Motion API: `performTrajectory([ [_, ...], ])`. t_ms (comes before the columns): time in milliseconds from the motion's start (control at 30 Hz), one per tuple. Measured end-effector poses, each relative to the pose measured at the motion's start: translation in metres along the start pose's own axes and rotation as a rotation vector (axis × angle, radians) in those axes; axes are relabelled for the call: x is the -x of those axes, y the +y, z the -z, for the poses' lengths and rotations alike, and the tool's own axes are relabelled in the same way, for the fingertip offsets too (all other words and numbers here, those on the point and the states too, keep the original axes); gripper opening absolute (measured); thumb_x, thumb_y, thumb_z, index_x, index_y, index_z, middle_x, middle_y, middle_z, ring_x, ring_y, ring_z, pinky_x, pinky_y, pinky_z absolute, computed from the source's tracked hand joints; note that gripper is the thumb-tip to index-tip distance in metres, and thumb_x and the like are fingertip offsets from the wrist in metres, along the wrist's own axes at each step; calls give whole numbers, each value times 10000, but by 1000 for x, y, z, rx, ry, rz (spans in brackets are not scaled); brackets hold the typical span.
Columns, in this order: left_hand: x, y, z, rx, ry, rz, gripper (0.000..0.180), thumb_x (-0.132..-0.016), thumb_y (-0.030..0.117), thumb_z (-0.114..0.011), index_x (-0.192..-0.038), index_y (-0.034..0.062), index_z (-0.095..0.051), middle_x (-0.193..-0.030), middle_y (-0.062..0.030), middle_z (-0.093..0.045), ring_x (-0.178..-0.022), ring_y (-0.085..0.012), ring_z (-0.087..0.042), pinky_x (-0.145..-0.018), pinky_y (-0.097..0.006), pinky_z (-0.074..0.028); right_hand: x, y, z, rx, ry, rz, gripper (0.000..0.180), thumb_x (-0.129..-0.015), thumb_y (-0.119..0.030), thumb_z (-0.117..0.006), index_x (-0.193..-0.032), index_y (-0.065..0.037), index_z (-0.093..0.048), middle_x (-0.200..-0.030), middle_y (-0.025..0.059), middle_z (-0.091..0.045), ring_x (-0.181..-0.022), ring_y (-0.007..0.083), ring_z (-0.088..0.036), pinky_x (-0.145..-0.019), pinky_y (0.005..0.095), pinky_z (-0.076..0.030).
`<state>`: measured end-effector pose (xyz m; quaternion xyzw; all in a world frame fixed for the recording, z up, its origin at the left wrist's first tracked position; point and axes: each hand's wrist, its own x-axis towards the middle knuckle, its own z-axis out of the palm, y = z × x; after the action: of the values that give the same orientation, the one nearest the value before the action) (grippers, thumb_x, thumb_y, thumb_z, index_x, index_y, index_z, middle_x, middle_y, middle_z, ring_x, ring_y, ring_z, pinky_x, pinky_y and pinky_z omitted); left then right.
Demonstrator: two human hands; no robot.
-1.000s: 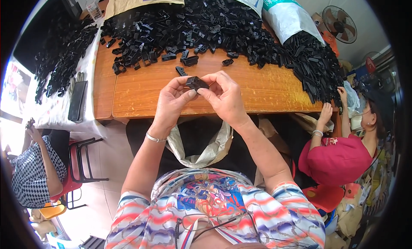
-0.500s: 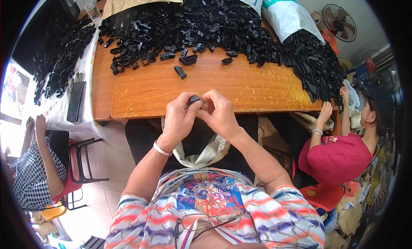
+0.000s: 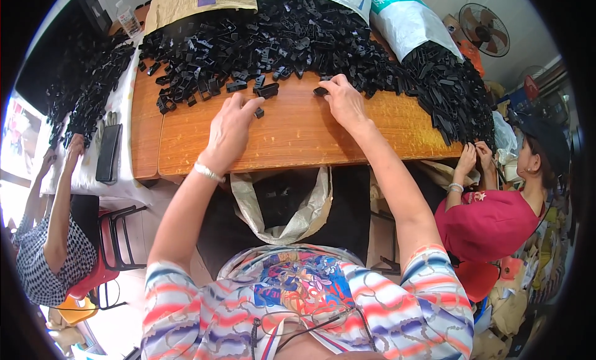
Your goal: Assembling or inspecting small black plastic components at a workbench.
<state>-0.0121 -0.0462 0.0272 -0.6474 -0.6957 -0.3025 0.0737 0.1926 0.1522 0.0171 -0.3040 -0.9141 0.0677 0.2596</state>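
Loose black parts [image 3: 259, 113] — at left hand [image 3: 230, 125] and right hand [image 3: 346, 105]

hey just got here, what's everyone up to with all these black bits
A person reaches over a wooden table to loose black parts: the left grip is at one small part, the right grip at another. Whether either is firmly held is unclear. A big black heap lies beyond. A pale sack hangs open below the table edge. Co-workers in checked and red tops have their hands by the black parts too.
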Motion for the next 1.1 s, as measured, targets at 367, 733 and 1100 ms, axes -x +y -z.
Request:
performTrajectory([
  [367, -15, -29, 0, -39, -181, -86, 153, -791, 32, -661, -929, 40, -597, -991, -117, -522, -966, -299, -560, -788, -380, -505, 8, -4, 9, -165, -177, 203, 180, -813, 30, -589, -948, -43, -683, -997, 144, -599, -927, 350, -627, -781, 404, -518],
  [733, -5, -19, 3, 295, -172, 379, 188, -840, 86, -674, -923, -25, -546, -795, -161, -634, -659, -294, -637, -619, -375, -517, 26, -23, 5, -188, 8, -91, 166, -823, -119, -670, -957, -21, -665, -961, 180, -672, -906, 367, -645, -792, 422, -513],
  [1100, 10, 15, -45, 1067, 49, 666, 230, -913, 49, -597, -1116, -48, -551, -896, -86, -650, -652, -90, -597, -566, -234, -495, 36, -115, 12, -741, -41, -182, 242, -840, -74, -702, -1044, 44, -641, -936, 102, -675, -776, 137, -652, -683, 278, -532],
])
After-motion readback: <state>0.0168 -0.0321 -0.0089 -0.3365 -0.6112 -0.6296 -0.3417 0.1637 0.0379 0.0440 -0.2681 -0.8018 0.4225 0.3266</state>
